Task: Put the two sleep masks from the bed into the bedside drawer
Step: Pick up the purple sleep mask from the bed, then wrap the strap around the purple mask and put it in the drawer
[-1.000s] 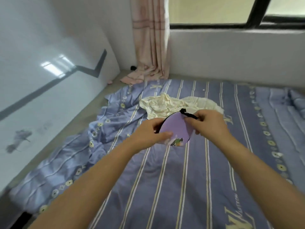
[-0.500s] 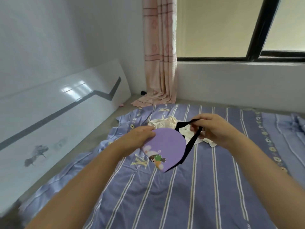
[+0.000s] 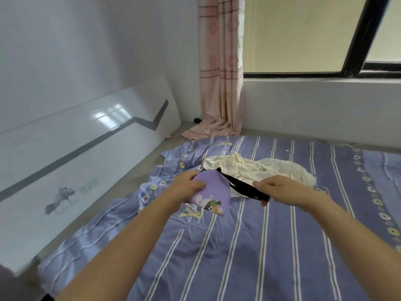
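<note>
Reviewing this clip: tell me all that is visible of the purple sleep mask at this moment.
The purple sleep mask is a soft, rounded lilac fabric piece, apparently folded, with a small cartoon print near its lower edge. A black elastic strap runs from its top edge out to the right. It is held above the striped blue bedsheet: the left hand grips the fabric body, while the right hand pinches the strap and stretches it taut. Its left part is hidden by the left hand.
</note>
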Available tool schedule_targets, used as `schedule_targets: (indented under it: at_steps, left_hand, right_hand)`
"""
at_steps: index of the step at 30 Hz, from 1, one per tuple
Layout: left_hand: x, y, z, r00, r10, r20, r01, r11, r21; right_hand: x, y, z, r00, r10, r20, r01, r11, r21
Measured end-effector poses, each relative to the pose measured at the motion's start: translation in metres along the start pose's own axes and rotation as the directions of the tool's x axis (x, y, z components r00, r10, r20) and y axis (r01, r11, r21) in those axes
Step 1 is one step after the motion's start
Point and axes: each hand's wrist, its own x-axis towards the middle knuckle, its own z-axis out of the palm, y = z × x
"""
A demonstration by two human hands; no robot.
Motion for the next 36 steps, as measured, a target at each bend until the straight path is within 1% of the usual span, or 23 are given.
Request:
schedule_targets:
  at_steps: [1, 2, 3, 4, 5, 6, 7, 9, 11, 14, 17, 19, 21, 24, 26, 28, 31, 34, 36]
  left_hand:
    - [-0.001, -0.001, 0.000, 1.000, -0.002, 0.030, 0.006, 0.992, -0.124]
    - [-0.002, -0.002, 0.001, 0.999, 0.021, 0.048, -0.011, 0.978, -0.208]
    - [-0.002, -0.003, 0.004, 0.998, 0.054, 0.045, -0.040, 0.965, -0.258]
    - [-0.002, -0.005, 0.009, 0.996, 0.089, 0.026, -0.077, 0.954, -0.289]
    - [-0.002, -0.007, 0.014, 0.992, 0.124, -0.006, -0.120, 0.941, -0.316]
    - [-0.002, -0.010, 0.019, 0.987, 0.155, -0.047, -0.162, 0.925, -0.343]
    - [-0.002, -0.012, 0.024, 0.980, 0.173, -0.096, -0.196, 0.911, -0.364]
    - [0.000, -0.015, 0.031, 0.964, 0.172, -0.204, -0.238, 0.899, -0.368]
    - [0.002, -0.015, 0.037, 0.948, 0.134, -0.289, -0.248, 0.880, -0.406]
    - [-0.002, -0.019, 0.045, 0.930, 0.078, -0.360, -0.261, 0.830, -0.493]
    - [-0.018, -0.035, 0.047, 0.925, 0.038, -0.379, -0.253, 0.805, -0.537]
    - [-0.033, -0.060, 0.044, 0.929, -0.015, -0.369, -0.204, 0.814, -0.545]
    - [-0.051, -0.096, 0.034, 0.933, -0.118, -0.340, -0.100, 0.822, -0.560]
    - [-0.088, -0.153, 0.001, 0.909, -0.263, -0.322, 0.080, 0.871, -0.485]
    - [-0.119, -0.187, -0.026, 0.882, -0.349, -0.318, 0.183, 0.874, -0.450]
    - [-0.154, -0.219, -0.056, 0.848, -0.410, -0.335, 0.256, 0.871, -0.418]
    - [-0.206, -0.272, -0.100, 0.788, -0.496, -0.366, 0.347, 0.847, -0.402]
    - [-0.256, -0.335, -0.149, 0.671, -0.622, -0.404, 0.427, 0.769, -0.475]
    - [-0.290, -0.385, -0.185, 0.592, -0.687, -0.421, 0.447, 0.715, -0.538]
  right_hand:
    - [0.003, 0.005, 0.001, 0.999, 0.036, -0.014, -0.036, 0.999, -0.019]
    - [0.005, 0.009, 0.003, 0.997, 0.058, -0.047, -0.058, 0.998, 0.002]
    - [0.008, 0.009, 0.006, 0.995, 0.065, -0.081, -0.059, 0.995, 0.081]
    - [0.009, 0.009, 0.011, 0.993, 0.077, -0.092, -0.054, 0.972, 0.230]
    - [0.010, 0.008, 0.015, 0.993, 0.091, -0.079, -0.052, 0.916, 0.397]
    - [0.010, 0.007, 0.020, 0.995, 0.083, -0.054, -0.043, 0.852, 0.521]
    - [0.009, 0.007, 0.025, 0.998, 0.063, -0.032, -0.033, 0.812, 0.583]
    - [0.009, 0.006, 0.036, 0.999, 0.026, -0.023, -0.006, 0.784, 0.621]
    - [0.010, 0.002, 0.045, 0.998, 0.031, -0.060, 0.018, 0.736, 0.677]
    - [0.012, -0.004, 0.062, 0.989, 0.076, -0.127, 0.048, 0.651, 0.758]
    - [0.020, -0.014, 0.094, 0.987, 0.077, -0.143, 0.060, 0.648, 0.760]
    - [0.029, -0.022, 0.122, 0.985, 0.100, -0.137, 0.044, 0.632, 0.773]
    - [0.037, -0.031, 0.156, 0.992, 0.103, -0.073, -0.002, 0.588, 0.809]
    - [0.042, -0.048, 0.216, 0.990, 0.104, 0.095, -0.137, 0.571, 0.810]
    - [0.041, -0.065, 0.260, 0.970, 0.089, 0.226, -0.234, 0.587, 0.775]
    - [0.040, -0.090, 0.308, 0.941, 0.067, 0.333, -0.302, 0.612, 0.731]
    - [0.036, -0.139, 0.383, 0.901, 0.025, 0.432, -0.329, 0.689, 0.646]
    - [0.032, -0.198, 0.463, 0.882, -0.026, 0.470, -0.274, 0.783, 0.558]
    - [0.031, -0.237, 0.524, 0.880, -0.049, 0.473, -0.226, 0.831, 0.507]
